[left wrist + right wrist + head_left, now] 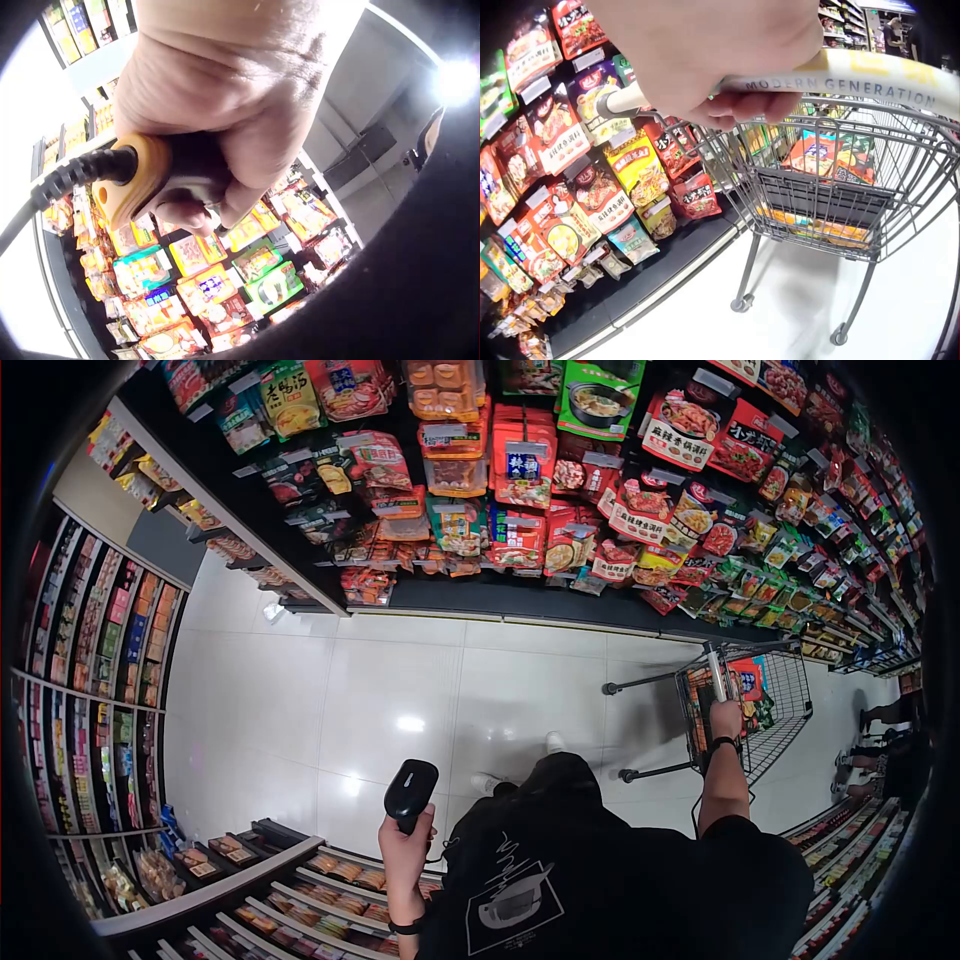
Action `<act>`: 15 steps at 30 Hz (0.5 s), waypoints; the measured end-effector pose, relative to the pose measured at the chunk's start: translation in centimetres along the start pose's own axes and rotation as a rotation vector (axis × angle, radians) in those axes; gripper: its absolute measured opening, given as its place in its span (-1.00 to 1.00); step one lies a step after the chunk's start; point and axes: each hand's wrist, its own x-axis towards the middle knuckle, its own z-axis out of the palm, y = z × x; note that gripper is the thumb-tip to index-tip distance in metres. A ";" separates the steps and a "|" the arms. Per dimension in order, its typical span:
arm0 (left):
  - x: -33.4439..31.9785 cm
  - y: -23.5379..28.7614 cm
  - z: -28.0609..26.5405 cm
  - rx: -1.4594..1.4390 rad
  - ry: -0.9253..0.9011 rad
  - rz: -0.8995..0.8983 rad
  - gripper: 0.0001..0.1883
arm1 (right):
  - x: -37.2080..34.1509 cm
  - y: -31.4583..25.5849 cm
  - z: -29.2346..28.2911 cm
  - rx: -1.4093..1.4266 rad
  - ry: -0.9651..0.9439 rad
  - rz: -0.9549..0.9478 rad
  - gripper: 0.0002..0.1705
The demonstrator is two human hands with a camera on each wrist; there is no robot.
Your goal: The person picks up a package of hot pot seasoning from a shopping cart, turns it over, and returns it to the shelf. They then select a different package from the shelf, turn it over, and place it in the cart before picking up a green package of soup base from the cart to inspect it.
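Note:
My left hand [403,853] grips a black handheld barcode scanner [411,785] by its handle, with the rounded head raised. In the left wrist view the end of the scanner [142,176] is yellow, and a ribbed black cable [79,172] runs out of it. Over on the right, my right hand [726,720] is wrapped round the pale handle [847,81] of a wire shopping cart [790,725]. Red and dark food packets [814,154] lie inside the cart basket.
Ahead, a dark shelf unit [430,592] bears rows of hanging seasoning packets [525,475]. More stocked shelves [100,630] stand to the left and behind me. Pale tiled floor [390,680] lies between. At the far right a person's legs [890,712] show.

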 end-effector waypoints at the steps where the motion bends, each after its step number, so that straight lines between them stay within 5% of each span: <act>1: 0.5 0.3 -1.4 0.003 0.010 -0.006 -0.78 | -1.1 -0.9 -0.3 0.009 0.000 0.010 -0.56; 15: 13.9 3.4 -14.7 0.072 0.059 -0.038 -0.77 | -15.2 -16.9 1.2 -0.089 0.028 0.209 -0.60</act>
